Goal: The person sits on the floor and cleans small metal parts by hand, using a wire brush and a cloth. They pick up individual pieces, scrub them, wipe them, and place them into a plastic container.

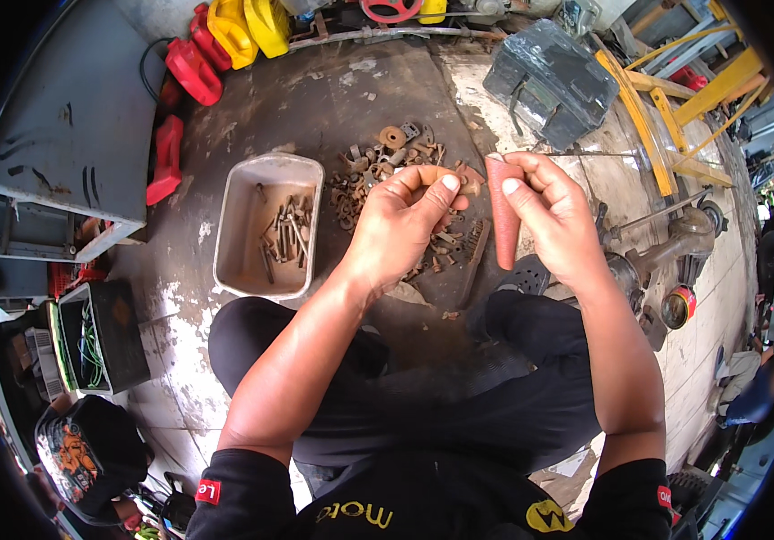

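Observation:
My left hand [409, 216] pinches a small rusty metal piece [471, 184], apparently a bolt, between thumb and fingers. In my right hand [549, 202] is a folded strip of reddish-brown sandpaper [504, 220], held upright just right of the bolt. Both hands are raised above a heap of rusty hardware [348, 200] on the floor, with bolts, nuts and washers in it; my left hand hides part of it. Left of the heap stands a pale plastic bin [223, 236], with several long bolts [290, 232] lying inside.
A dark toolbox [551, 83] sits at the far right, beside a yellow frame [636, 121]. Red jerrycans [193, 72] and yellow ones [232, 34] stand at the far left near a grey metal cabinet [72, 117]. At the right lie greasy machine parts [675, 238] and a round tin [678, 307].

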